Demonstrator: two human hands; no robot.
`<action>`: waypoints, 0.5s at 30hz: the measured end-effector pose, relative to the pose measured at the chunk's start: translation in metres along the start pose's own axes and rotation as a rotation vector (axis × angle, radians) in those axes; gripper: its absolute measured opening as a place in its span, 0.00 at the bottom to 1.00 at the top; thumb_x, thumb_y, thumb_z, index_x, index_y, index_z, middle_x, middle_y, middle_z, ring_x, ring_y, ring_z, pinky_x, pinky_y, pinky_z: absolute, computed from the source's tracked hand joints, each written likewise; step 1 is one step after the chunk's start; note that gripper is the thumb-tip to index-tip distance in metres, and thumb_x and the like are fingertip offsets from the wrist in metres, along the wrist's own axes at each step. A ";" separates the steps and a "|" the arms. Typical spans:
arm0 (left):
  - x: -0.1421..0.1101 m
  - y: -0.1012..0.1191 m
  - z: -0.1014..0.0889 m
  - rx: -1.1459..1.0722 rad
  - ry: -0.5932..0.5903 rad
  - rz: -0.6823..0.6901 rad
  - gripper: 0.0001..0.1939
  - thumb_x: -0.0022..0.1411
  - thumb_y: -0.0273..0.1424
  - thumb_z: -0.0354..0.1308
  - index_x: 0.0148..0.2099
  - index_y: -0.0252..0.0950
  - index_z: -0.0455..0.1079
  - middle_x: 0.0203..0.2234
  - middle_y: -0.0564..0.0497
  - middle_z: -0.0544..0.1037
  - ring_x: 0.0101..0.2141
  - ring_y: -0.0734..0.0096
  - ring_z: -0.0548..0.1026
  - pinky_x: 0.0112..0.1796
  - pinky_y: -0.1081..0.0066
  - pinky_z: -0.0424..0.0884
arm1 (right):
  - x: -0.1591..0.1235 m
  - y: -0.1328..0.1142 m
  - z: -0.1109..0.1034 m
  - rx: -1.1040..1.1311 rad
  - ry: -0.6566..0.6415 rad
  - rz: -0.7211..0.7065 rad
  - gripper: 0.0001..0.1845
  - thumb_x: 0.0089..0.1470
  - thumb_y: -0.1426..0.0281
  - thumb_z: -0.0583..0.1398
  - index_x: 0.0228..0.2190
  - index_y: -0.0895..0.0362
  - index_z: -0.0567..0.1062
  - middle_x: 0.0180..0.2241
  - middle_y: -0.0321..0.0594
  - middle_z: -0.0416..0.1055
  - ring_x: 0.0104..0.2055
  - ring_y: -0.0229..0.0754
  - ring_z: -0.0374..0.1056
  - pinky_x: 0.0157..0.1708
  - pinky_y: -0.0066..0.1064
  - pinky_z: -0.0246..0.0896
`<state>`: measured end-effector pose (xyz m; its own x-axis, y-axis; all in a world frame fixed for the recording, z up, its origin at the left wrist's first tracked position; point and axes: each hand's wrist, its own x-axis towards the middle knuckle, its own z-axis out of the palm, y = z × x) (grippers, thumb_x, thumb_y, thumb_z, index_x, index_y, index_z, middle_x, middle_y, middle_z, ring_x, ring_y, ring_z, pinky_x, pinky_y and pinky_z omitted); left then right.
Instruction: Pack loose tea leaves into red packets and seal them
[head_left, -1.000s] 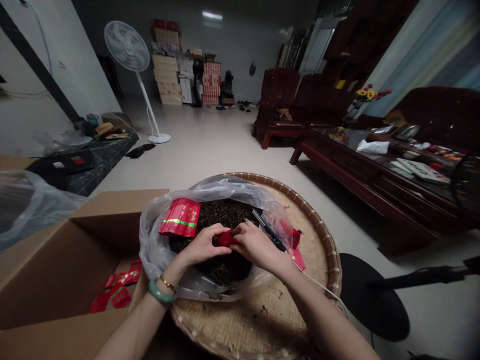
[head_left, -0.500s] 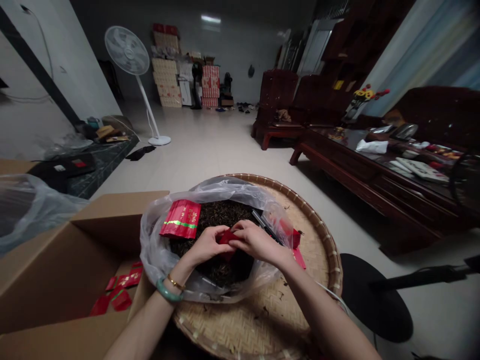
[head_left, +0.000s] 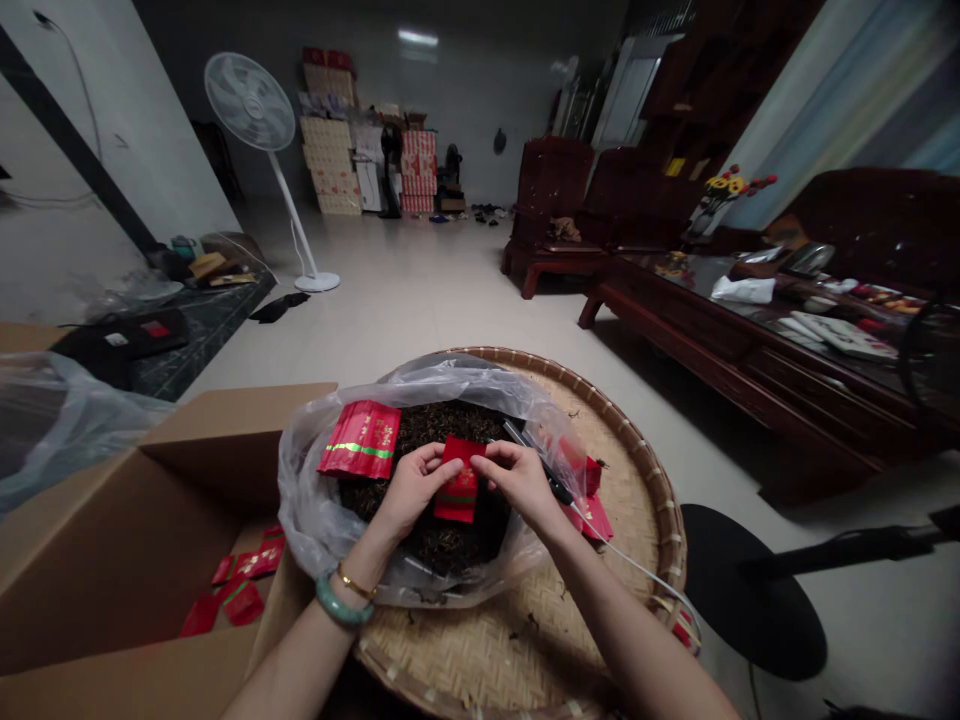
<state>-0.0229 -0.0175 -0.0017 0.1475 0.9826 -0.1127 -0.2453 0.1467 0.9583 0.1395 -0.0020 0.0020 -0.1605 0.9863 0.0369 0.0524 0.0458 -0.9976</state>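
A small red tea packet [head_left: 456,497] is pinched near its top between my left hand [head_left: 417,484] and my right hand [head_left: 519,480]. Its printed front with a green band faces me. Below it, dark loose tea leaves [head_left: 442,418] fill a clear plastic bag [head_left: 315,540]. A stack of red packets [head_left: 361,440] lies on the bag's left side, on the leaves. Just past my right hand rests a black-and-silver corded tool [head_left: 555,482], its white cord running to the right.
The bag stands on a round woven bamboo tray [head_left: 555,640]. At left an open cardboard box [head_left: 90,560] holds several red packets [head_left: 244,598]. More red packets [head_left: 595,518] lie right of the bag. A black round stand base [head_left: 757,610] is on the floor at right.
The packet has turned from a tilted, mostly covered position to hang front-on between my hands. My hands have moved slightly apart, and the tool's cord shows more.
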 end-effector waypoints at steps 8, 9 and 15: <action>-0.007 -0.006 0.009 0.073 0.030 -0.025 0.26 0.40 0.36 0.70 0.42 0.32 0.69 0.29 0.51 0.79 0.28 0.69 0.76 0.30 0.73 0.71 | -0.004 0.000 0.005 0.210 0.097 0.094 0.20 0.36 0.55 0.67 0.21 0.59 0.73 0.17 0.32 0.66 0.16 0.31 0.58 0.14 0.24 0.56; -0.009 -0.007 0.009 0.118 -0.015 -0.054 0.27 0.37 0.33 0.71 0.42 0.32 0.69 0.29 0.50 0.79 0.28 0.68 0.76 0.30 0.73 0.71 | -0.004 0.000 0.005 0.236 0.121 0.097 0.20 0.35 0.55 0.67 0.21 0.59 0.72 0.17 0.32 0.66 0.16 0.32 0.59 0.14 0.24 0.57; -0.016 -0.003 0.007 0.234 -0.104 -0.207 0.15 0.40 0.28 0.68 0.31 0.31 0.68 0.17 0.54 0.75 0.20 0.70 0.74 0.23 0.73 0.68 | -0.002 0.001 0.004 0.292 0.197 0.081 0.20 0.33 0.57 0.69 0.19 0.59 0.69 0.15 0.28 0.63 0.15 0.28 0.54 0.14 0.21 0.49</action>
<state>-0.0175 -0.0349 -0.0013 0.2713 0.9159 -0.2959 0.0254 0.3005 0.9534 0.1359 -0.0046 0.0003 0.0273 0.9978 -0.0610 -0.2309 -0.0531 -0.9715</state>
